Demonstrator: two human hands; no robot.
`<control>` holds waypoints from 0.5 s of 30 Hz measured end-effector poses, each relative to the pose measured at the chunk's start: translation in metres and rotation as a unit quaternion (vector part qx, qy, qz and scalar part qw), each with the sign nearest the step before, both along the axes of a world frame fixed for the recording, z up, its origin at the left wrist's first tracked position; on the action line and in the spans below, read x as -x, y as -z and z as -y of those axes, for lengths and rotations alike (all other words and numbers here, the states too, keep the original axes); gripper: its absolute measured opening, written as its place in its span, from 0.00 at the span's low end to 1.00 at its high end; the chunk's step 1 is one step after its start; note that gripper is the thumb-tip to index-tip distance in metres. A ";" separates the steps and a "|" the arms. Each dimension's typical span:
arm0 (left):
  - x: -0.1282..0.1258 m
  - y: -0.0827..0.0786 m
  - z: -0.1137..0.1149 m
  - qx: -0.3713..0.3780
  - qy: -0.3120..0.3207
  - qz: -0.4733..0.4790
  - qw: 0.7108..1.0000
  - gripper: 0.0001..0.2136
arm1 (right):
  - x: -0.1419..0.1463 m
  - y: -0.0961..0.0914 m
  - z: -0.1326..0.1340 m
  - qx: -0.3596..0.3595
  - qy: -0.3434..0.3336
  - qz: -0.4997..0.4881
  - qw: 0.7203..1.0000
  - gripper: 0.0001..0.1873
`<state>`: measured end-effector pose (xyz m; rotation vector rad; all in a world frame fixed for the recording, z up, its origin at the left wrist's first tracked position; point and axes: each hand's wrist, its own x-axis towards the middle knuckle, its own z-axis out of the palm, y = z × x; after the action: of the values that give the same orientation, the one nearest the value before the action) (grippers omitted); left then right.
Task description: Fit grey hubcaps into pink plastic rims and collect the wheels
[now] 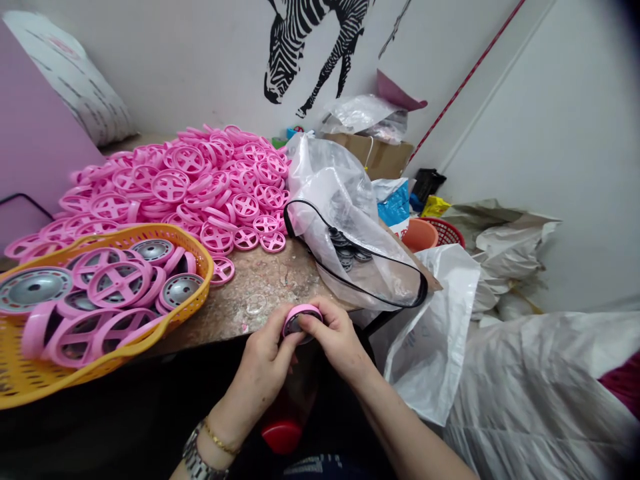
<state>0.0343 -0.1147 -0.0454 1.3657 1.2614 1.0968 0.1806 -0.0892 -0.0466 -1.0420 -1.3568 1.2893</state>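
In front of me my left hand (pixel 263 357) and my right hand (pixel 340 340) together grip a pink plastic wheel rim with a grey disc seated in it (pixel 300 323). Its lower part is hidden by my fingers. To the left, a yellow plastic basket (pixel 197 257) holds several pink rims, some fitted with grey metallic discs (pixel 33 290). A large heap of loose pink rims (pixel 210 193) lies behind it on the stained wooden table (pixel 265 280). A clear plastic bag (pixel 330 200) holds stacked grey discs (pixel 347 250).
A small transparent ring (pixel 256 304) lies on the table near my hands. A white woven sack (pixel 425 333) hangs off the table's right side. Behind stand a cardboard box (pixel 370 157), an orange tub (pixel 419 235) and a red basket (pixel 447 231). Wall at back.
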 end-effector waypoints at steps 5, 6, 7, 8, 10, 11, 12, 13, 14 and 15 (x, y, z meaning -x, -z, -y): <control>0.001 -0.004 0.002 0.003 -0.042 0.007 0.999 0.17 | 0.006 -0.006 -0.006 0.004 -0.026 -0.015 1.000 0.09; 0.001 -0.007 0.003 0.000 -0.053 0.005 0.999 0.18 | 0.008 -0.007 -0.008 0.003 -0.033 -0.021 0.999 0.10; 0.001 -0.010 0.003 -0.002 -0.063 0.004 0.998 0.19 | 0.010 -0.008 -0.011 0.001 -0.042 -0.031 0.999 0.11; 0.002 -0.014 0.003 -0.005 -0.074 0.006 0.997 0.20 | 0.012 -0.007 -0.015 -0.002 -0.052 -0.044 0.998 0.14; 0.007 -0.025 0.001 -0.009 -0.098 0.021 0.995 0.21 | 0.016 -0.005 -0.025 -0.004 -0.076 -0.077 0.994 0.20; 0.012 -0.032 -0.001 -0.015 -0.119 0.037 0.992 0.21 | 0.019 -0.004 -0.032 -0.001 -0.085 -0.091 0.992 0.24; 0.018 -0.040 -0.003 -0.023 -0.145 0.060 0.987 0.22 | 0.021 -0.002 -0.039 0.004 -0.092 -0.094 0.991 0.28; 0.026 -0.049 -0.005 -0.037 -0.176 0.090 0.980 0.22 | 0.023 -0.001 -0.048 0.004 -0.092 -0.083 0.992 0.30; 0.035 -0.058 -0.007 -0.057 -0.208 0.123 0.969 0.22 | 0.025 0.001 -0.057 -0.004 -0.087 -0.055 0.995 0.30; 0.045 -0.068 -0.009 -0.083 -0.238 0.156 0.955 0.22 | 0.027 0.001 -0.066 -0.022 -0.077 -0.009 0.997 0.28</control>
<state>-0.0103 -0.1062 0.0229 0.9693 1.3138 1.7135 0.1539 -0.0232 -0.0477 -0.9083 -1.4696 1.3710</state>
